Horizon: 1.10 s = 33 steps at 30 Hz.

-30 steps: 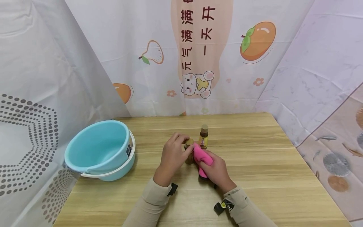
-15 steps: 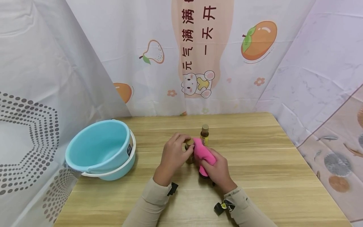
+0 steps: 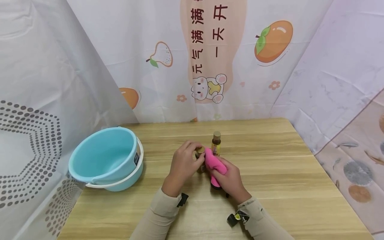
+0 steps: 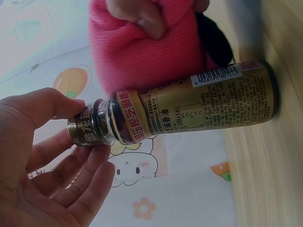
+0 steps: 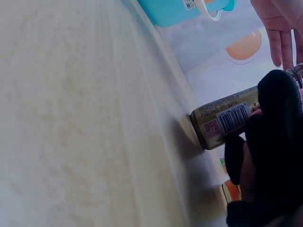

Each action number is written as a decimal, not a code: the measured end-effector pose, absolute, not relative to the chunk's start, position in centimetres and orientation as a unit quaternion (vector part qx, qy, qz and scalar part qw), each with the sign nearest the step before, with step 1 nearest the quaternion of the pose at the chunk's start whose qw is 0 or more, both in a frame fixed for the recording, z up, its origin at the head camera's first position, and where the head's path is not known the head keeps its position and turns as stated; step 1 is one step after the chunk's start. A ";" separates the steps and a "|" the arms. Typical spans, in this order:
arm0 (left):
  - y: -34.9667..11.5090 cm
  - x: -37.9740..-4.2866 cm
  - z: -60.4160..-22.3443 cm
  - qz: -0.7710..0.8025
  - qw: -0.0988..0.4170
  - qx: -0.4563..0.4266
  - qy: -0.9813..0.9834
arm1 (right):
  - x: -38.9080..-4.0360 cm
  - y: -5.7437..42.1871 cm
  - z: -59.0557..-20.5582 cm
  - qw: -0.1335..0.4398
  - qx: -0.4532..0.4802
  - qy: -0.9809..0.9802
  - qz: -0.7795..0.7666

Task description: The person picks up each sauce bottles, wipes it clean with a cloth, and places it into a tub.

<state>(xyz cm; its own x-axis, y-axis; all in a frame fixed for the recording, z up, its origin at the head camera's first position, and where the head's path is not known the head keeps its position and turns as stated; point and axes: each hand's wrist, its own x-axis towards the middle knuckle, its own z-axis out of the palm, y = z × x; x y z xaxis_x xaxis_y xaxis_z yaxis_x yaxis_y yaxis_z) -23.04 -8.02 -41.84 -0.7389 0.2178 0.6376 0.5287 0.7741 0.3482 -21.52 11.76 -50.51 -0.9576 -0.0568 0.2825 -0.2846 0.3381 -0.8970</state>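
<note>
A sesame oil bottle (image 4: 203,101) with a gold label stands upright on the table, in front of the person. My left hand (image 3: 184,164) pinches its gold-brown cap (image 3: 200,151) between thumb and fingers. A fluffy pink cloth (image 3: 215,165) is bunched in my right hand (image 3: 229,178), against the bottle's right side. In the right wrist view a black piece of fabric (image 5: 277,137), seemingly the cloth's other side, hides part of the bottle. Just behind stands a second capped bottle (image 3: 216,144) with a yellow label, partly covered by the cloth.
Light blue buckets (image 3: 105,156), one seemingly nested in another, with a white handle, stand at the table's left. The wooden table (image 3: 285,173) extends to the right of the hands. A printed curtain (image 3: 162,86) hangs behind the table's far edge.
My right hand and the pink cloth have shifted slightly up and to the right along the bottle. The left hand has kept its pinch on the cap.
</note>
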 end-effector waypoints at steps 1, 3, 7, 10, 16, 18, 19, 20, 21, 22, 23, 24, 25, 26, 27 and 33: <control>-8.0 -23.0 -41.8 -0.264 0.295 -0.208 -0.894 | -21.6 11.8 -50.5 0.096 0.105 -0.816 0.561; -8.1 -23.0 -41.8 -0.264 0.294 -0.208 -0.895 | -21.7 11.8 -50.6 0.083 0.100 -0.825 0.550; -8.1 -22.9 -41.8 -0.264 0.290 -0.205 -0.897 | -21.8 11.7 -50.8 0.058 0.081 -0.839 0.535; -8.1 -22.9 -41.9 -0.260 0.293 -0.197 -0.899 | -21.9 11.7 -51.0 0.042 0.068 -0.844 0.531; -8.0 -22.8 -42.0 -0.252 0.305 -0.171 -0.902 | -21.9 11.6 -51.2 0.028 0.052 -0.846 0.530; -8.0 -22.8 -42.0 -0.253 0.302 -0.167 -0.904 | -21.9 11.6 -51.2 0.028 0.049 -0.848 0.527; -8.0 -22.7 -42.0 -0.254 0.300 -0.165 -0.904 | -21.9 11.6 -51.2 0.028 0.047 -0.849 0.526; -8.0 -22.7 -42.0 -0.256 0.297 -0.165 -0.905 | -21.9 11.6 -51.2 0.028 0.047 -0.850 0.524; -8.0 -22.7 -42.0 -0.256 0.294 -0.165 -0.906 | -21.8 11.6 -51.2 0.030 0.047 -0.851 0.523; -8.0 -22.7 -41.9 -0.257 0.292 -0.165 -0.906 | -21.8 11.6 -51.2 0.031 0.048 -0.852 0.521; -8.0 -22.7 -41.9 -0.258 0.289 -0.166 -0.907 | -21.8 11.7 -51.2 0.035 0.050 -0.852 0.521; -8.0 -22.7 -41.9 -0.258 0.287 -0.167 -0.907 | -21.8 11.7 -51.1 0.038 0.053 -0.852 0.520; -8.0 -22.7 -41.9 -0.258 0.285 -0.169 -0.908 | -21.7 11.7 -51.1 0.043 0.056 -0.850 0.522; -8.0 -22.7 -41.9 -0.257 0.283 -0.170 -0.908 | -21.7 11.8 -51.0 0.048 0.060 -0.848 0.525; -8.0 -22.7 -41.9 -0.256 0.282 -0.172 -0.909 | -21.7 11.8 -50.9 0.054 0.065 -0.844 0.530; -8.0 -22.9 -41.9 -0.252 0.276 -0.181 -0.910 | -21.5 12.0 -50.0 0.083 0.094 -0.817 0.563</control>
<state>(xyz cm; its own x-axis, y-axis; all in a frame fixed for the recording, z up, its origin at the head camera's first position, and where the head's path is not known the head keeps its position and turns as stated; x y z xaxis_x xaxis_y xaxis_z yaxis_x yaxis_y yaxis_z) -22.89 -7.98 -41.88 -0.7816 0.1908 0.5939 0.4692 0.8072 0.3582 -21.51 12.00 -49.97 -0.9683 -0.0599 0.2423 -0.2478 0.3480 -0.9042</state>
